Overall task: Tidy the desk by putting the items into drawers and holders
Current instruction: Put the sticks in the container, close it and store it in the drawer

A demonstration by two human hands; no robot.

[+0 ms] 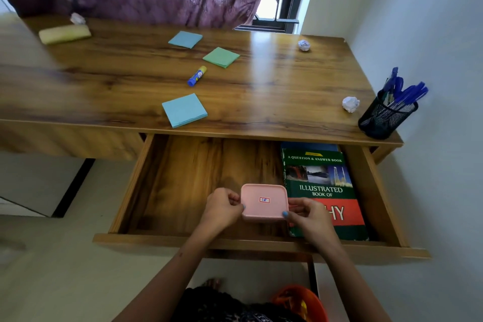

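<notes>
A small pink lidded box (264, 201) with a red sticker is over the open wooden drawer (183, 178). My left hand (223, 208) grips its left edge and my right hand (305, 213) grips its right edge, thumbs on the lid. A green illustrated book (322, 180) lies in the drawer's right side, partly under my right hand. On the desk (274, 91) lie two blue sticky-note pads (184, 110) (185, 39), a green pad (221, 57), a blue and yellow glue stick (196, 76) and a yellow cloth (64, 33).
Crumpled paper balls lie at the back right (304, 45), near the pen holder (350, 104) and at the back left (77, 18). A black mesh holder (386, 116) with blue pens stands at the desk's right edge. An orange bin (300, 303) sits on the floor below.
</notes>
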